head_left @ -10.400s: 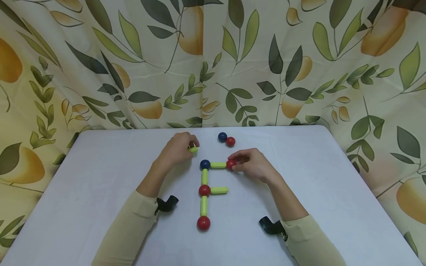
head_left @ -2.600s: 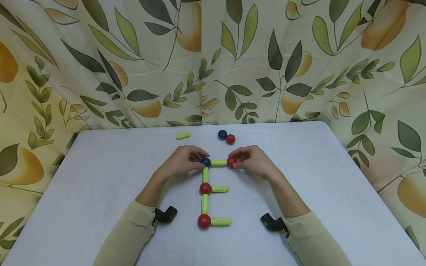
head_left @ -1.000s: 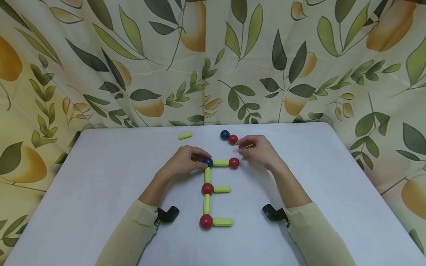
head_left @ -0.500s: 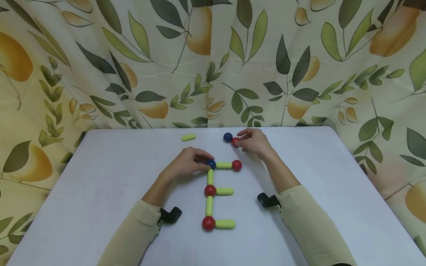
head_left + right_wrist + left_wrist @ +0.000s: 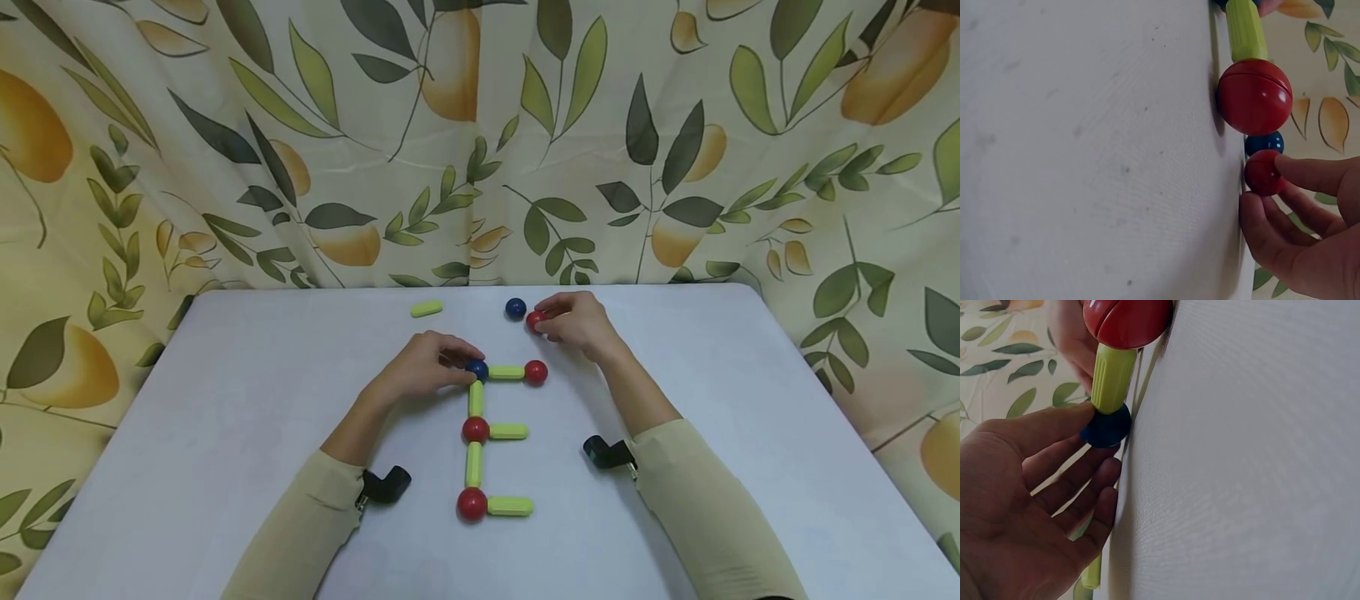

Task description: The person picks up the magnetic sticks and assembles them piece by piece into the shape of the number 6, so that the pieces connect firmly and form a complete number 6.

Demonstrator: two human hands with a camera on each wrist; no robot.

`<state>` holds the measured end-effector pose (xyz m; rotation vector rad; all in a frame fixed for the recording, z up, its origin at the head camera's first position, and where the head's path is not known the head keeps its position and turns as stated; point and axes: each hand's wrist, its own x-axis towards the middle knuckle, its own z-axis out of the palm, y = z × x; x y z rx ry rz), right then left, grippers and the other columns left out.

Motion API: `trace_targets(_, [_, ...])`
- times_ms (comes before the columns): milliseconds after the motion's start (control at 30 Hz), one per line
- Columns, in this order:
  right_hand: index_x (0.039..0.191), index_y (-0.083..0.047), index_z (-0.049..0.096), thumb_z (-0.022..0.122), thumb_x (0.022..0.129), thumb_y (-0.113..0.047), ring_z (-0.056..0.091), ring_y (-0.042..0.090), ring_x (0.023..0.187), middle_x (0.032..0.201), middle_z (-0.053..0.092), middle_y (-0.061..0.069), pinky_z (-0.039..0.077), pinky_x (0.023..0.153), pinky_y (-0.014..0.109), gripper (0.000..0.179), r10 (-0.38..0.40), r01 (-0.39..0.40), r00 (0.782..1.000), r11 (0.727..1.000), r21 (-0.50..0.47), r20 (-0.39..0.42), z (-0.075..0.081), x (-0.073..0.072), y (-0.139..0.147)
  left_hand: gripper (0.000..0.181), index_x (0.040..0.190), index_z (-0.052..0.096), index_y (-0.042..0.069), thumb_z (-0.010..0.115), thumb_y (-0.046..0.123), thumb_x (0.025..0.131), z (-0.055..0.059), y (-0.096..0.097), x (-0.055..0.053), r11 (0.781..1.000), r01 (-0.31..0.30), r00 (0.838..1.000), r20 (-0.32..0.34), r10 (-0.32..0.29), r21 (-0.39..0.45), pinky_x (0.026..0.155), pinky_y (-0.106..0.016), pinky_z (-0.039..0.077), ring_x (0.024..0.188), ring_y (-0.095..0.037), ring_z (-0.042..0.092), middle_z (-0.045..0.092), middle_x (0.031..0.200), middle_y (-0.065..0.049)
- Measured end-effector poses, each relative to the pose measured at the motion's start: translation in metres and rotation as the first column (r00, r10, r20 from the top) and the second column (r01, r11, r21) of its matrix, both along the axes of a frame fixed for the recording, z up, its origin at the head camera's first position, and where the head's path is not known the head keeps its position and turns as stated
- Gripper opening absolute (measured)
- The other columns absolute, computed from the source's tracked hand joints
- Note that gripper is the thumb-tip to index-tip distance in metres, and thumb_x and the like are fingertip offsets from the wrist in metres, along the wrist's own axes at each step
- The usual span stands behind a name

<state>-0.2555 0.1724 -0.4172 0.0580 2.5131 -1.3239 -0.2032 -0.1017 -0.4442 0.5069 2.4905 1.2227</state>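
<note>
At the upper left corner of a ball-and-stick figure, my left hand pinches a blue ball between thumb and fingers. A green stick runs right from it to a red ball. Another stick leads down to a middle red ball, and a further one to the bottom red ball. Sticks also point right from the middle and bottom balls, their far ends free. Behind the figure, my right hand pinches a separate red ball, thumb on its near side.
A loose blue ball sits just left of the pinched red one. Farther left, near the back edge of the white table, lies a loose green stick. A patterned curtain hangs behind the table.
My right hand has left the figure's upper right ball and taken the loose red ball, now slightly apart from the blue one. Earlier, a stick was added at the bottom ball; my left hand stays put lately.
</note>
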Motion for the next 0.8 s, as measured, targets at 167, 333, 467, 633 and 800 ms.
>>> trace_targets(167, [0.133,-0.003,0.067,0.071,0.096,-0.009,0.066,0.030,0.104,0.128,0.066,0.020,0.060,0.093,0.038,0.037,-0.002,0.002,1.000,1.000,-0.011,-0.001,0.003,0.003,0.002,0.030,0.121,0.078,0.020,0.081,0.017,0.091,0.000,0.000,0.000,1.000,0.006,1.000,-0.004,-0.006,0.007,0.097,-0.034,0.055,0.106,-0.017,0.064,0.075,0.119,0.002])
trace_targets(333, [0.132,-0.003,0.067,0.072,0.096,-0.009,0.064,0.031,0.112,0.132,0.064,0.019,0.060,0.095,0.038,0.037,-0.002,0.002,1.000,1.000,-0.026,-0.010,0.005,0.009,0.007,0.030,0.121,0.078,0.020,0.081,0.017,0.091,0.001,0.001,0.001,1.000,-0.001,1.000,0.005,0.001,0.000,0.097,-0.034,0.055,0.106,-0.018,0.064,0.075,0.119,0.002])
trace_targets(467, [0.131,-0.004,0.068,0.073,0.095,-0.010,0.056,0.032,0.123,0.133,0.064,0.018,0.058,0.093,0.032,0.036,0.017,-0.018,0.999,1.000,-0.016,-0.040,0.008,0.014,0.012,0.029,0.120,0.079,0.020,0.081,0.017,0.091,0.001,0.001,0.000,1.000,-0.004,1.000,0.005,0.004,0.001,0.096,-0.034,0.055,0.105,-0.018,0.064,0.075,0.117,0.003])
trace_targets(633, [0.130,-0.006,0.070,0.074,0.094,-0.011,0.057,0.031,0.122,0.131,0.067,0.017,0.052,0.090,0.029,0.036,0.032,-0.031,0.997,0.999,0.005,-0.069,0.012,0.023,0.018,0.029,0.119,0.079,0.021,0.081,0.018,0.091,0.000,0.001,0.000,1.000,-0.007,1.000,0.009,0.007,-0.002,0.097,-0.035,0.055,0.105,-0.017,0.064,0.075,0.117,0.004])
trace_targets(800, [0.131,-0.008,0.069,0.075,0.094,-0.013,0.062,0.032,0.120,0.132,0.066,0.016,0.049,0.094,0.035,0.037,0.030,-0.030,0.998,1.000,-0.008,-0.051,0.020,0.034,0.023,0.029,0.119,0.079,0.022,0.081,0.018,0.090,0.001,0.001,0.000,1.000,-0.009,1.000,0.007,0.009,-0.004,0.095,-0.034,0.055,0.104,-0.018,0.064,0.075,0.117,0.004])
